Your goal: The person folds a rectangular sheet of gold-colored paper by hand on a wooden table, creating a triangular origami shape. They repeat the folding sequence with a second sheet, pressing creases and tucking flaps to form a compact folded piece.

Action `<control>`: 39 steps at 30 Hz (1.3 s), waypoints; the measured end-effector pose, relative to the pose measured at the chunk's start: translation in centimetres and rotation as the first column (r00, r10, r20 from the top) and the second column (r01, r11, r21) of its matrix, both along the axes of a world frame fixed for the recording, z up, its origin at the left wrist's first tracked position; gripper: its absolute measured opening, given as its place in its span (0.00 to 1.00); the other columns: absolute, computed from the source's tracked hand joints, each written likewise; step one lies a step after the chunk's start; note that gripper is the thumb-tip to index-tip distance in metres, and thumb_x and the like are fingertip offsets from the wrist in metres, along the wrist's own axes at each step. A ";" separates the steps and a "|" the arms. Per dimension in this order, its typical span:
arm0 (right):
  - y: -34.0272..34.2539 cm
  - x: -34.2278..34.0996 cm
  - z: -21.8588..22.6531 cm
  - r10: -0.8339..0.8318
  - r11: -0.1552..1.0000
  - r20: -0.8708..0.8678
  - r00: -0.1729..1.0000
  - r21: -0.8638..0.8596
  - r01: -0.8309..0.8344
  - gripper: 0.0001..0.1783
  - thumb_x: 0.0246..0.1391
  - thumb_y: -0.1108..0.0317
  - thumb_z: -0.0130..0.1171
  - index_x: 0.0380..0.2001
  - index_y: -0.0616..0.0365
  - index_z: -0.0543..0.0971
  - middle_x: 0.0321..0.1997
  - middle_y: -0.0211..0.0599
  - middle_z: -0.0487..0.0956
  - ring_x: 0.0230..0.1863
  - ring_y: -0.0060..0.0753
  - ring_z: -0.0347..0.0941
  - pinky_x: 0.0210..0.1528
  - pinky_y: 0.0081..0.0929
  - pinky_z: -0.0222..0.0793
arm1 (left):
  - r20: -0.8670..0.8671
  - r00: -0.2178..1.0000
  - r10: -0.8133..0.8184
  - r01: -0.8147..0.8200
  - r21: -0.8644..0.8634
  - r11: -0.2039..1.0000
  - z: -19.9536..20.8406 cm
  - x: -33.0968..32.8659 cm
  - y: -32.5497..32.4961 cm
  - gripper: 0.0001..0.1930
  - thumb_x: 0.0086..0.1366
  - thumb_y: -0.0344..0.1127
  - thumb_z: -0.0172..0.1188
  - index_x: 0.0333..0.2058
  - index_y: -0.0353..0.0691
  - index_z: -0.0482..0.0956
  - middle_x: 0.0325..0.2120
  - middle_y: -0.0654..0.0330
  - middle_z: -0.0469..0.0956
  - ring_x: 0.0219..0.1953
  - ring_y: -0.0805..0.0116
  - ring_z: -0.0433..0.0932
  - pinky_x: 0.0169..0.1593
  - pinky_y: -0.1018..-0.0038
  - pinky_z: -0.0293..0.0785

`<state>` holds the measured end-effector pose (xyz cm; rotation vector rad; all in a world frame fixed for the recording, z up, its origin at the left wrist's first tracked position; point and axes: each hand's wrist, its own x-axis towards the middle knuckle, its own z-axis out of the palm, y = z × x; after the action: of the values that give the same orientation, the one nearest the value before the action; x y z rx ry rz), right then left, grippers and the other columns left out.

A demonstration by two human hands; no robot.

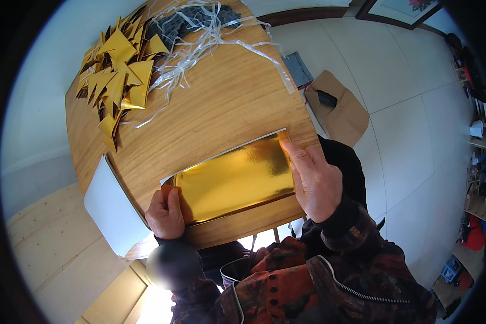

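A shiny gold foil sheet (235,178) lies flat on the near edge of the wooden table (221,102).

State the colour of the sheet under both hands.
Shiny gold sheet, mirror-like, with a white edge; seen in the head view.

The person wears a padded jacket (308,286) patterned in red, orange and dark brown, with black knit cuffs (337,208) at the wrists, dark round buttons down the front and a white cord trailing across it.
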<state>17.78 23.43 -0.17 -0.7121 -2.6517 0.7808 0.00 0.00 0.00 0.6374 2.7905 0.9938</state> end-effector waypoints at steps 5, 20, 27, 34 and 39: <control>-0.2 0.0 0.7 -0.025 0.996 0.035 0.999 -0.082 0.027 0.23 0.53 0.79 0.57 0.54 0.54 0.75 0.31 0.40 0.73 0.26 0.45 0.76 0.26 0.32 0.73 | -0.028 1.000 -0.009 0.008 -0.038 0.999 -0.1 -0.1 -0.3 0.10 0.65 0.37 0.61 0.29 0.37 0.79 0.17 0.56 0.77 0.19 0.66 0.75 0.26 0.71 0.69; -0.1 -0.2 0.9 -0.037 0.995 0.036 0.999 -0.095 0.040 0.21 0.54 0.78 0.57 0.52 0.55 0.75 0.34 0.41 0.75 0.29 0.47 0.76 0.27 0.33 0.73 | -0.027 1.000 -0.009 0.008 -0.020 1.000 -0.2 -0.1 -0.2 0.10 0.65 0.37 0.61 0.28 0.37 0.78 0.17 0.55 0.76 0.19 0.64 0.75 0.26 0.70 0.70; 0.1 -0.2 0.5 -0.006 1.000 0.011 1.000 0.009 0.006 0.24 0.50 0.77 0.58 0.54 0.58 0.73 0.33 0.36 0.74 0.22 0.38 0.76 0.23 0.29 0.74 | -0.035 0.999 -0.016 0.015 -0.040 0.999 -0.2 -0.2 -0.3 0.10 0.64 0.37 0.61 0.28 0.38 0.78 0.17 0.54 0.76 0.19 0.61 0.75 0.26 0.69 0.70; 0.0 -0.3 0.4 -0.011 0.999 0.016 1.000 0.043 0.011 0.24 0.50 0.78 0.58 0.53 0.58 0.74 0.34 0.36 0.74 0.22 0.36 0.76 0.23 0.27 0.74 | -0.048 0.999 -0.012 0.009 -0.061 0.998 -0.5 -0.3 -0.5 0.11 0.64 0.38 0.62 0.27 0.37 0.78 0.18 0.51 0.76 0.19 0.58 0.75 0.26 0.68 0.69; -0.1 -0.3 0.3 -0.007 0.999 0.028 1.000 0.045 0.006 0.25 0.49 0.78 0.58 0.53 0.59 0.73 0.34 0.36 0.74 0.23 0.36 0.76 0.24 0.27 0.74 | -0.047 0.999 0.010 -0.013 -0.058 0.998 -0.6 -0.2 -0.5 0.12 0.63 0.39 0.62 0.27 0.37 0.77 0.18 0.50 0.76 0.19 0.57 0.75 0.26 0.67 0.70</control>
<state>17.51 23.33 0.17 -0.7252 -2.6819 0.7128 -0.25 -0.54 -0.61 0.6458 2.8547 0.9071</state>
